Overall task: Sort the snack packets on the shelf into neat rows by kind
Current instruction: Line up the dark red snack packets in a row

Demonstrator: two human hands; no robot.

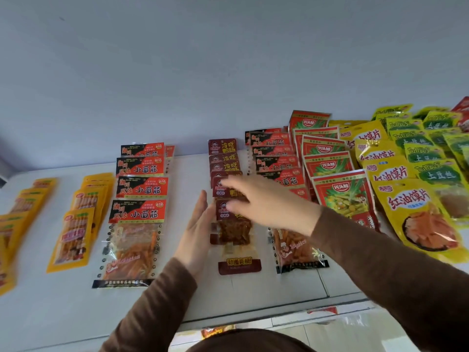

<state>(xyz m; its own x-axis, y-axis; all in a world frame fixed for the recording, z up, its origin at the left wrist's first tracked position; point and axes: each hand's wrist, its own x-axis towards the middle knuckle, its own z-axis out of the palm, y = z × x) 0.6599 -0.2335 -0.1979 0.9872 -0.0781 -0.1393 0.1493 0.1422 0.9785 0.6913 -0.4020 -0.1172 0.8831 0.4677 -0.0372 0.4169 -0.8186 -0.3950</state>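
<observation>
A row of dark maroon snack packets (234, 232) runs back along the middle of the white shelf (63, 308). My left hand (196, 233) lies flat, fingers straight, against the left edge of that row. My right hand (266, 203) reaches over the row from the right, fingers spread on top of the maroon packets; it grips nothing that I can see. Red-and-black packets form one row on the left (138, 212) and another on the right (280, 158), partly hidden by my right arm.
Orange-yellow packets lie in rows at the left (76, 232) and far left (15, 224). Red-green packets (342, 196), yellow packets (416, 212) and green-yellow packets (439, 171) fill the right side. The shelf's front edge runs just below my forearms.
</observation>
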